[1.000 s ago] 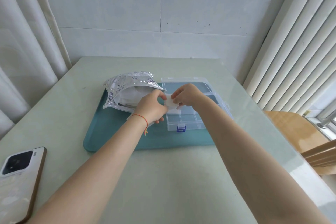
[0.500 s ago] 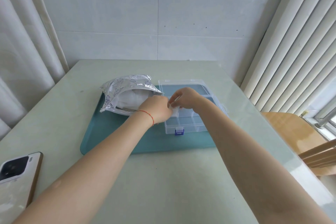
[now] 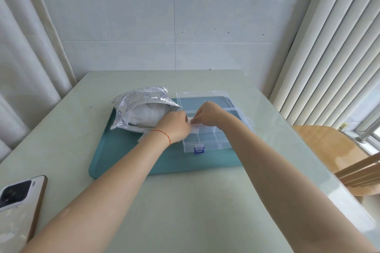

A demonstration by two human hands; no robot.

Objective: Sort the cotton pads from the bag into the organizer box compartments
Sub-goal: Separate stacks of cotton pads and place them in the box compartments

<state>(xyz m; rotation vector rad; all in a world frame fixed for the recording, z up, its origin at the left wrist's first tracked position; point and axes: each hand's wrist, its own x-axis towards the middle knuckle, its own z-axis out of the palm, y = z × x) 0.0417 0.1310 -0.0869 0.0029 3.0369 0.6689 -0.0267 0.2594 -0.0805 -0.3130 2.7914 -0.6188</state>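
Clear plastic makes up the organizer box (image 3: 207, 141), which sits on the right half of a teal tray (image 3: 123, 150) with its lid (image 3: 203, 99) folded flat behind it. Thin dividers split the box into small rectangular compartments; the near ones by the blue latch (image 3: 198, 149) look bare, and the far-left ones are hidden by the hands. Just left of the box, touching its far corner, lies a crinkled silver bag (image 3: 141, 107) printed with blue shell shapes, its mouth gaping toward the box and white cotton pads (image 3: 148, 114) showing inside.

Both hands meet over the far-left part of the box. The left hand (image 3: 174, 126), a red string (image 3: 164, 135) round its wrist, and the right hand (image 3: 209, 114) each pinch an end of one small white cotton pad (image 3: 192, 121) between fingertips, holding it just above the compartments. Whether it touches the dividers, I cannot tell. A bit of white also peeks out beneath the left wrist on the tray.

Everything rests on a smooth, pale green table (image 3: 195, 211). A phone (image 3: 18, 205) lies face down at the near left edge, well apart from the tray. A wooden chair (image 3: 337, 150) stands to the right, with ribbed white blinds (image 3: 329, 47) beyond it and a curtain (image 3: 26, 57) on the left.
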